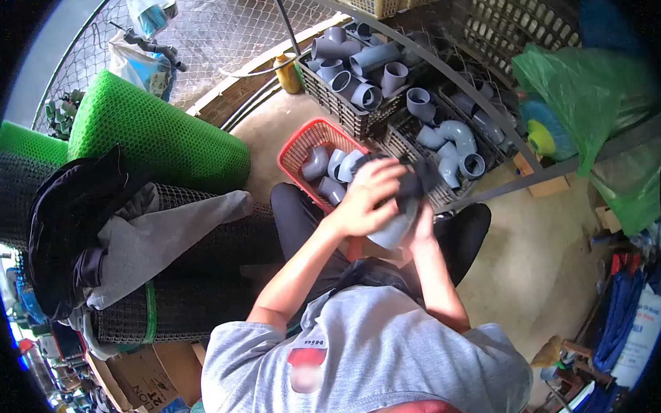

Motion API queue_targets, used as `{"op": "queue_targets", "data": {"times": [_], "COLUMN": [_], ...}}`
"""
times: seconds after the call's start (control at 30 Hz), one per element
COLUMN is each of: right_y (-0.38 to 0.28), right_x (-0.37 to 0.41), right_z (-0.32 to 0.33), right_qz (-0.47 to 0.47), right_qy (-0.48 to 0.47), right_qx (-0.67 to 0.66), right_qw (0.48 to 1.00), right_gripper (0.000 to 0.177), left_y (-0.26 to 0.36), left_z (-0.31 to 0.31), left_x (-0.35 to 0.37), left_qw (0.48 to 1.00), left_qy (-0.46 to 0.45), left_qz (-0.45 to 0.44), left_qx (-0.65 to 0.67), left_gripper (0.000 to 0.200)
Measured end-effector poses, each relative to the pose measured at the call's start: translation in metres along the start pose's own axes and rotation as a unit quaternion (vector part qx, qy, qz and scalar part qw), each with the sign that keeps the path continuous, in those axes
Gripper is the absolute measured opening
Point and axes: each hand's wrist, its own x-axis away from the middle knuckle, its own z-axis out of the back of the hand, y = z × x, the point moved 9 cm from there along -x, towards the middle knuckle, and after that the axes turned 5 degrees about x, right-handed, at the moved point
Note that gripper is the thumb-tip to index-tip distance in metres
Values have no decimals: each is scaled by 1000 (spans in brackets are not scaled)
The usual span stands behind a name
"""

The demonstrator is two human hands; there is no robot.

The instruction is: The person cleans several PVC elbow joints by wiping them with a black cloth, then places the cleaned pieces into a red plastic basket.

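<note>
In front of my chest, a grey pipe fitting (391, 232) is held between both hands. My left hand (377, 195) lies over its upper side with a dark cloth (417, 180), which is blurred. Around the fitting's right side, my right hand (421, 225) is closed, its fingers partly hidden. Just beyond the hands stands a red basket (288, 153) with several grey elbow fittings (315, 163) in it.
Black crates (342, 113) of grey fittings stand ahead and to the right. Green mesh rolls (150, 136) and a grey garment (161, 249) lie to the left. A curved metal bar (442, 68) crosses above the crates. Green plastic (581, 88) hangs at the right.
</note>
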Motion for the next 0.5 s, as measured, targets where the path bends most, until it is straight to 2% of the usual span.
{"op": "queue_targets", "data": {"times": [0.07,0.1,0.13,0.17,0.2,0.23,0.27,0.3,0.37,0.4,0.43,0.5], "right_y": [-13,-27,-48,-69,-76,-62,-47,-40,-33,-32,-55,-57], "right_x": [-2,-1,-1,1,-1,-11,-15,-18,-22,-24,-9,-4], "right_z": [-3,-12,-16,-21,-16,-7,-4,3,19,32,-4,-21], "right_qz": [-12,30,121,208,210,111,9,-38,-14,39,166,235], "right_qy": [78,102,147,191,194,143,88,66,67,106,123,114], "right_qx": [74,93,190,284,284,151,14,8,52,77,264,334], "right_qw": [994,990,963,916,915,972,996,997,996,991,942,906], "right_gripper": [64,61,62,63,63,67,71,73,75,73,71,71], "left_y": [-28,-36,-39,-29,-12,5,15,14,15,5,0,-27], "left_z": [5,3,-5,-11,-21,-28,-39,-38,-37,-31,-18,0], "left_x": [10,16,25,27,31,33,36,36,35,33,28,26], "left_qw": [993,983,971,968,984,994,999,999,998,999,999,978], "left_qy": [84,124,155,163,115,66,-7,-6,-29,-21,49,180], "left_qz": [83,127,142,131,103,75,22,22,10,10,9,84], "left_qx": [27,49,115,135,92,48,-33,-32,-49,-39,-17,69], "left_gripper": [45,50,54,55,53,50,40,40,30,29,37,53]}}
